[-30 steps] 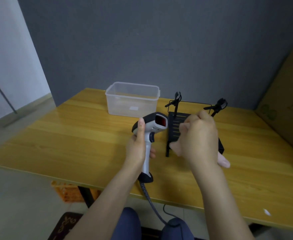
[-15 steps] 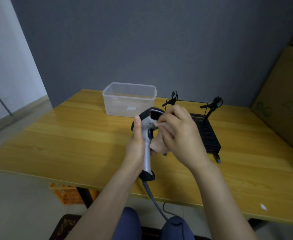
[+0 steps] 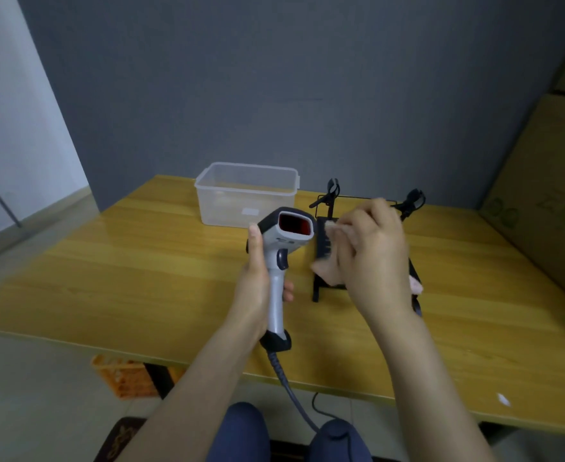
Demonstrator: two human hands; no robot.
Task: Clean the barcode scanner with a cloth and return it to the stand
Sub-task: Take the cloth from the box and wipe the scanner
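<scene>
Moved: right hand (image 3: 371, 248) has come off the scanner window, now just right of it.
Left hand (image 3: 257, 281): wrapped round barcode scanner (image 3: 283, 255) handle, upright above desk (image 3: 107, 268) front edge.
Right hand: bunched on pale cloth (image 3: 328, 258), blurred.
Stand (image 3: 323, 241): behind the right hand, unoccupied.

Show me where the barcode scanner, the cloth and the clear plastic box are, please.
barcode scanner (image 3: 276, 261): head view, on its grey handle below the head.
cloth (image 3: 330, 228): head view, on the pale fold by the right hand's fingers.
clear plastic box (image 3: 241, 201): head view, on its front wall.

Dim, soft light; right hand (image 3: 371, 248) motion-blurred
</scene>
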